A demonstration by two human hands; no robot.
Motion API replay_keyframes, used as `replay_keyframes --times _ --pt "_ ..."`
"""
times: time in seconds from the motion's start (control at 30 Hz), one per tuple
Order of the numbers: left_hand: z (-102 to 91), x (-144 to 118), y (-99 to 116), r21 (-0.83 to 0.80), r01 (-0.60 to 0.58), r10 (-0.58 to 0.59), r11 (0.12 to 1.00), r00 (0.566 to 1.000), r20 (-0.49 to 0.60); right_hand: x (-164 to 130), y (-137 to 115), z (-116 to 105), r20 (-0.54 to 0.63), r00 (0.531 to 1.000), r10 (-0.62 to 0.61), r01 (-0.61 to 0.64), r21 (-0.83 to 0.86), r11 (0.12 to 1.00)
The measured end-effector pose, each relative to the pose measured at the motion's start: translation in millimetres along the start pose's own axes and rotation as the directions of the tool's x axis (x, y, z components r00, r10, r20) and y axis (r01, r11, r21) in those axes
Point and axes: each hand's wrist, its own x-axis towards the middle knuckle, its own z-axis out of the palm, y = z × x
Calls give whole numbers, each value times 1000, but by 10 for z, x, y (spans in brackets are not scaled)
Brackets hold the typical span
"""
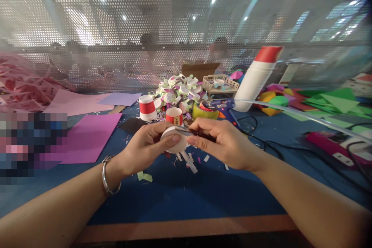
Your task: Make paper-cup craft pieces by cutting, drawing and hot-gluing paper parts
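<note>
My left hand point(152, 139) is closed round a white paper cup point(171, 145), its round end turned toward me and my thumb pressed on it. Closed on what look like scissors, my right hand point(222, 141) is at the cup's right side. The grey scissor blades point(182, 130) lie against the cup's upper rim, while the dark handles are mostly hidden by my fingers. Below the cup hangs or lies a pale paper strip point(190, 162); I cannot tell whether it is attached. Just behind stands a red and white paper cup point(174, 116), partly covered by my hands.
A second red and white cup point(147, 107) stands near a heap of small paper pieces point(180, 91). A blue glue gun point(223, 106) rests by a yellow-green bowl point(205, 113). Behind leans a tall cup stack point(257, 77). Cables and a pink power strip point(334, 151) lie right, purple paper point(93, 137) left.
</note>
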Motion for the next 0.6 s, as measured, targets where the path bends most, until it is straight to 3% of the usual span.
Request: replay_keyframes --times 0.37,0.6 --pt "-58 17 -38 -97 3 6 995 996 85 22 0 -16 41 999 28 -30 57 998" --pt "-83 16 -9 -76 48 -41 996 994 98 26 41 -19 50 998 23 -23 -7 1000"
